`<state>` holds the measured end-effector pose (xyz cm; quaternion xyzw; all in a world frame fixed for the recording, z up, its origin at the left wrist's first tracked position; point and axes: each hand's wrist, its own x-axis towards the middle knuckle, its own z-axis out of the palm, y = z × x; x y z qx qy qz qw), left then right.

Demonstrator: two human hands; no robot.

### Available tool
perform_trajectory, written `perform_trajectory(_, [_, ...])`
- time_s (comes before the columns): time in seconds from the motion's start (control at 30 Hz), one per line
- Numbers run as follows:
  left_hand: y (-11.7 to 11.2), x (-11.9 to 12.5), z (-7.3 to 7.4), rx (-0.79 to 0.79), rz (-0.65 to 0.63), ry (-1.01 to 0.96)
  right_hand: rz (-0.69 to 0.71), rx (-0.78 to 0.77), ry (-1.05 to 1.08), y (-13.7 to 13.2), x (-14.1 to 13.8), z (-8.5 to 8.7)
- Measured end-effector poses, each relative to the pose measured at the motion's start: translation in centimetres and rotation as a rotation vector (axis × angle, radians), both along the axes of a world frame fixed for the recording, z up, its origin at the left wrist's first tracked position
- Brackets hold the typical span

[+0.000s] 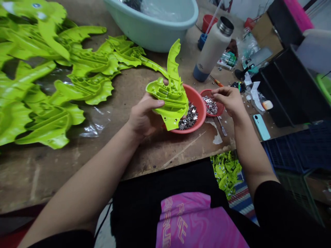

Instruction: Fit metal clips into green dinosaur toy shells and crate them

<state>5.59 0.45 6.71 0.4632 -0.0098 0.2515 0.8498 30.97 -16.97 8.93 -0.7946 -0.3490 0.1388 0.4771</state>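
My left hand (pixel 143 115) grips a lime-green plastic toy shell (pixel 171 93), a winged half-body held above a red bowl (pixel 200 103) of small metal parts. My right hand (pixel 229 99) hovers over a smaller red dish (pixel 219 106) of tiny shiny pieces, fingers curled in a pinch. What the pinch holds is too small to make out.
A pile of matching green shells (pixel 51 79) covers the left of the worn wooden table (pixel 160 151). A pale blue basin (pixel 155 24), a white bottle (pixel 213 48), a screwdriver (pixel 221 125), a teal phone (pixel 261 126) and dark crates (pixel 292 86) lie behind and to the right.
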Motion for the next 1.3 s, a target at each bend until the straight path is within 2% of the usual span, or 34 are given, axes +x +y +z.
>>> perform_trajectory(0.1, [0.1, -0.4, 0.0, -0.004, -0.037, 0.064, 0.063, 0.124, 0.105, 0.3, -1.7, 0.3])
perform_trajectory(0.2, [0.0, -1.0, 0.0, -0.026, -0.069, 0.083, 0.232, 0.245, 0.215, 0.7, -4.9, 0.9])
perform_trajectory(0.37, [-0.2, -0.8, -0.3, -0.088, -0.079, 0.109, 0.491, 0.307, 0.466, 1.5, -9.9, 2.5])
perform_trajectory(0.47, [-0.4, -0.9, 0.1, -0.136, -0.106, 0.115, 0.539, 0.32, 0.557, 2.0, -11.3, 3.5])
perform_trajectory(0.57, [-0.7, -1.6, 0.7, -0.191, -0.094, 0.136, 0.538, 0.323, 0.536, 2.7, -11.9, 4.4])
perform_trajectory(0.63, [-0.7, -1.9, 1.0, -0.214, -0.104, 0.136, 0.528, 0.354, 0.436, 3.3, -12.0, 4.9])
perform_trajectory(0.73, [-0.5, -2.1, 1.0, -0.213, -0.165, 0.119, 0.494, 0.386, 0.115, 4.4, -11.8, 5.5])
perform_trajectory(0.83, [-0.1, -2.1, 0.8, -0.187, -0.255, 0.107, 0.513, 0.31, -0.174, 5.4, -11.2, 5.8])
perform_trajectory(1.03, [0.3, -2.2, 0.4, -0.147, -0.398, 0.105, 0.604, 0.163, -0.511, 6.0, -10.2, 5.3])
perform_trajectory(1.17, [0.4, -2.3, 0.3, -0.145, -0.397, 0.116, 0.637, 0.088, -0.722, 5.9, -10.3, 4.9])
perform_trajectory(1.3, [0.4, -2.2, 0.3, -0.128, -0.404, 0.137, 0.676, 0.072, -0.802, 5.8, -10.4, 4.3])
